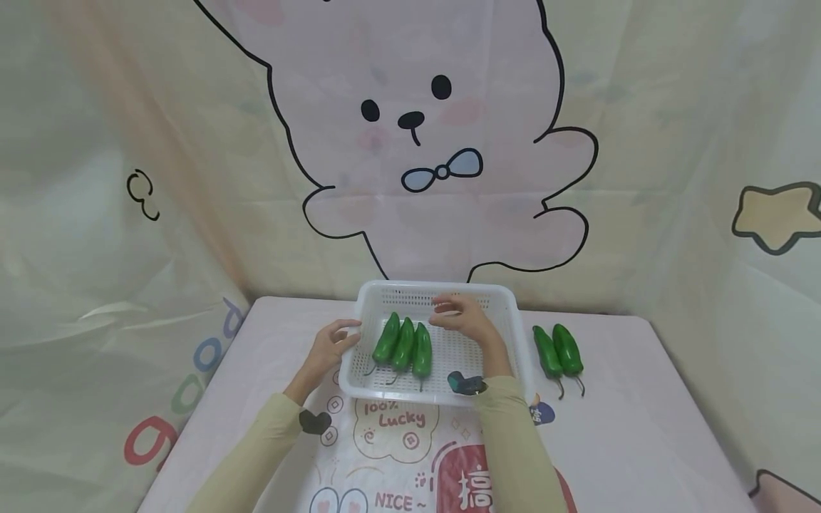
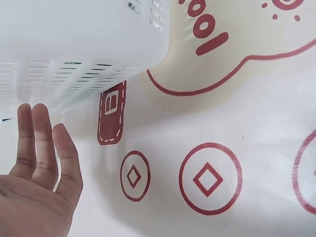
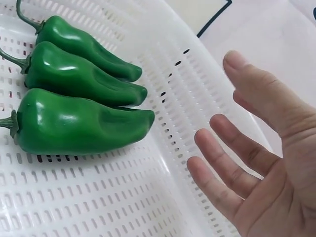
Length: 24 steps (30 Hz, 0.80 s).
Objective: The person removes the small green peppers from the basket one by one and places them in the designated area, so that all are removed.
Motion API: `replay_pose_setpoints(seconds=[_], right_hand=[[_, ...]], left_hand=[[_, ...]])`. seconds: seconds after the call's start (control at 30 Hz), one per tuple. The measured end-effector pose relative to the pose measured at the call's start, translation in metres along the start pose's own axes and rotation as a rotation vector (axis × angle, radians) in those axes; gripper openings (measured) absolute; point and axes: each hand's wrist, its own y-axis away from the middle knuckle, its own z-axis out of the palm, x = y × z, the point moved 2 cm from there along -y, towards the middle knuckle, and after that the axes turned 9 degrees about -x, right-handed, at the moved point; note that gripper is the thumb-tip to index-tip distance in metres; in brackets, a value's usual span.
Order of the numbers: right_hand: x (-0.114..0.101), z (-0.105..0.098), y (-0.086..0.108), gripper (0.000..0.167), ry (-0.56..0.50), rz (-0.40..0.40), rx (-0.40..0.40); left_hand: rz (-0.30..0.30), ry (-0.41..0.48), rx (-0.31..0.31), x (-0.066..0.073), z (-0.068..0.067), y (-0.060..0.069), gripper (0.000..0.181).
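Note:
Three green peppers [image 1: 403, 345] lie side by side in a white perforated plastic basket [image 1: 442, 402], their stems toward the person. My left hand [image 1: 328, 349] is at the basket's left wall; in the left wrist view its fingers [image 2: 43, 148] look fairly straight by the slotted side. Over the basket's right half hovers my right hand [image 1: 467, 318], apart from the peppers. The right wrist view shows its fingers [image 3: 229, 168] spread and slightly bent, with nothing in them, beyond the tips of the peppers.
Two more green peppers [image 1: 558, 353] lie on the table to the right of the basket. A printed pink-white cloth [image 1: 616, 427] covers the table. Behind it hangs a backdrop [image 1: 449, 228] with a cartoon bear, and sheets close off both sides.

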Motion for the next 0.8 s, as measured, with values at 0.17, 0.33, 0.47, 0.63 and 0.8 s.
replay_pose_setpoints(seconds=[0.17,0.33,0.47,0.63,0.8], right_hand=[[0.005,0.006,-0.003,0.054,-0.012,0.062,-0.043],[0.014,0.011,-0.006,0.055,-0.031,0.099,-0.078],[0.023,0.014,-0.009,0.057,-0.058,0.138,-0.091],[0.028,0.018,-0.010,0.058,-0.105,0.163,-0.106],[0.028,0.020,-0.012,0.061,-0.105,0.160,-0.128]], left_hand=[[0.012,0.000,-0.002,0.000,0.000,0.000,0.039],[0.015,0.008,-0.005,0.000,0.000,0.001,0.037],[0.020,0.004,-0.006,-0.001,0.000,0.000,0.037],[0.024,0.006,-0.010,-0.002,0.000,0.000,0.037],[0.033,-0.011,-0.008,-0.002,0.000,-0.001,0.037]])
